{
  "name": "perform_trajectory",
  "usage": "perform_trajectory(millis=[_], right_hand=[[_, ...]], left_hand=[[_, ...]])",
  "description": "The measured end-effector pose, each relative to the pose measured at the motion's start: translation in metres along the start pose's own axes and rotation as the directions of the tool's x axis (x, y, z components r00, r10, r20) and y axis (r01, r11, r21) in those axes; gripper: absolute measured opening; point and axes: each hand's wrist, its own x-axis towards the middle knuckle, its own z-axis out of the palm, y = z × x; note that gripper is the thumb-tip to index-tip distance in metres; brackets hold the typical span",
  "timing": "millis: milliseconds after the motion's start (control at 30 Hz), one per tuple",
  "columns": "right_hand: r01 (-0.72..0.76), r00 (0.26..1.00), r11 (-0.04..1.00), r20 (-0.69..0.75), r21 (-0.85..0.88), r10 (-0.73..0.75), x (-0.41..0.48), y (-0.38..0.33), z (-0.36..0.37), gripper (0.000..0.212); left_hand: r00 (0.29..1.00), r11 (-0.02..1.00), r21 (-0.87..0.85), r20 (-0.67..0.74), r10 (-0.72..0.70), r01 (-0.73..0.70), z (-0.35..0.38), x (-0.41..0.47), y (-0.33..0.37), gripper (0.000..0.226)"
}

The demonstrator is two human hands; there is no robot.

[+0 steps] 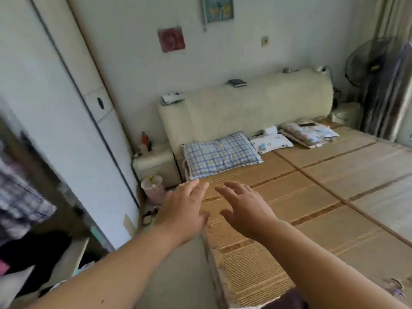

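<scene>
Both my arms reach forward over the near left corner of a bed covered with a woven straw mat (323, 190). My left hand (182, 208) hovers above the bed's left edge with its fingers straight and holds nothing. My right hand (243, 208) is beside it over the mat, fingers spread and relaxed, also empty. A blue checked pillow (220, 155) lies at the head of the bed, beyond both hands.
A small white pillow (272, 142) and folded bedding (310, 131) lie by the padded headboard (256, 103). A nightstand (153, 163) and a pink bin (152, 186) stand left of the bed. A sliding wardrobe door (66, 130) fills the left. A fan (367, 61) stands at the far right.
</scene>
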Motion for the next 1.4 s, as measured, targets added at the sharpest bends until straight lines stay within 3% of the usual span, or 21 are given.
perform_trajectory(millis=[333,667,767,900,1033,1200,1400], right_hand=[[0.430,0.899,0.902,-0.110,0.043,-0.424,0.106,-0.261,0.003,0.063],[0.727,0.679,0.673,-0.286,0.135,-0.677,0.170,-0.440,-0.007,0.063],[0.798,0.598,0.580,-0.337,0.164,-0.727,0.198,-0.482,-0.010,0.063],[0.888,0.459,0.415,-0.407,0.198,-0.789,0.238,-0.531,-0.017,0.063],[0.939,0.334,0.248,-0.457,0.240,-0.824,0.279,-0.582,-0.029,0.062],[0.941,0.284,0.152,-0.457,0.304,-0.843,0.329,-0.642,-0.039,0.062],[0.921,0.272,0.105,-0.429,0.374,-0.862,0.376,-0.716,-0.043,0.058]], left_hand=[[0.921,0.910,0.247,-0.294,-0.257,0.333,-0.153,-0.134,-0.182,0.072],[0.724,0.709,0.314,-0.565,-0.396,0.632,-0.257,-0.212,-0.261,0.068],[0.656,0.606,0.356,-0.645,-0.391,0.711,-0.283,-0.219,-0.278,0.065],[0.619,0.448,0.452,-0.696,-0.364,0.771,-0.313,-0.221,-0.300,0.065],[0.503,0.252,0.439,-0.805,-0.316,0.862,-0.348,-0.216,-0.317,0.068],[0.319,0.099,0.305,-0.924,-0.210,0.947,-0.401,-0.208,-0.340,0.088],[0.081,0.147,0.066,-0.992,-0.096,0.987,-0.436,-0.191,-0.359,0.086]])
